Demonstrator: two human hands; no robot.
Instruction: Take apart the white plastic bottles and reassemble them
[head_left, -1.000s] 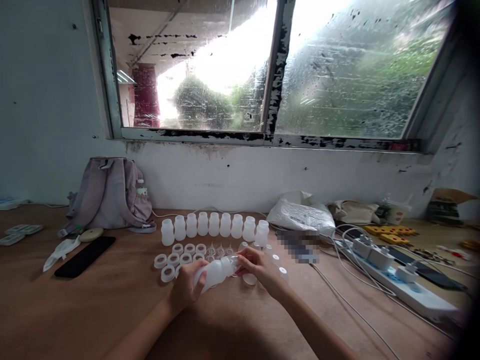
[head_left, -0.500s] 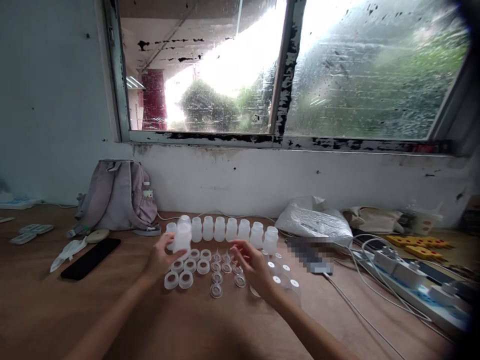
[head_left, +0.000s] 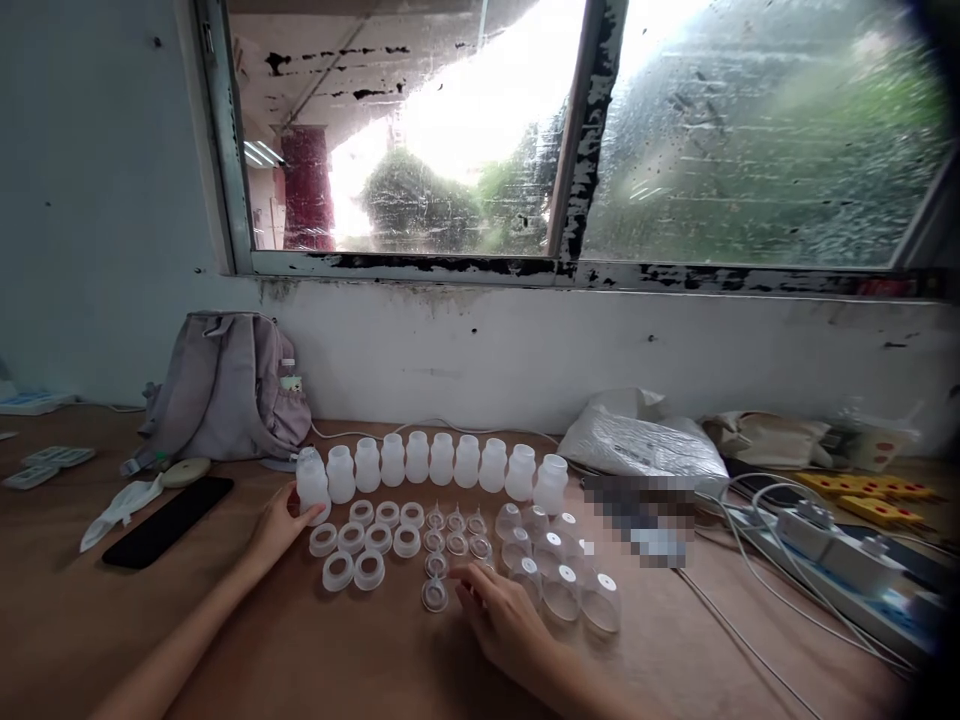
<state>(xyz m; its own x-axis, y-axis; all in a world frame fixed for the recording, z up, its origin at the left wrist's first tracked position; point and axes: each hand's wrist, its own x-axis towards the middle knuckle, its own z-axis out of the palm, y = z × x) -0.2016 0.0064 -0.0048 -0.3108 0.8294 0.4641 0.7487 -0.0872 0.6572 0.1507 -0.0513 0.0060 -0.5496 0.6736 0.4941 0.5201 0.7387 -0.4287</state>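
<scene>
My left hand (head_left: 279, 522) is closed around the lower part of a frosted baby bottle (head_left: 310, 482), thumb in front, at the left end of a curved row of bottles (head_left: 417, 460). The held bottle stands upright, and its top looks clearer than the others. My right hand (head_left: 501, 612) hovers low over the front of the clear silicone nipples (head_left: 434, 597), fingers loosely bent and apart, with nothing visible in them. It hides part of the nipples. White screw rings (head_left: 338, 572) lie between the bottles and my left forearm. Clear dome caps (head_left: 561, 592) stand right of my right hand.
A black phone (head_left: 168, 522) and a grey backpack (head_left: 225, 390) are at the left. To the right are a silver plastic bag (head_left: 641, 440), a blurred-out device with a white cable (head_left: 742, 640), and a power strip (head_left: 832, 585) with chargers. A wall with a window rises behind.
My left hand has brought the raised bottle down and left to the row's end. My right hand has drawn back toward me, from near the bottles to the nipples. The view has shifted slightly.
</scene>
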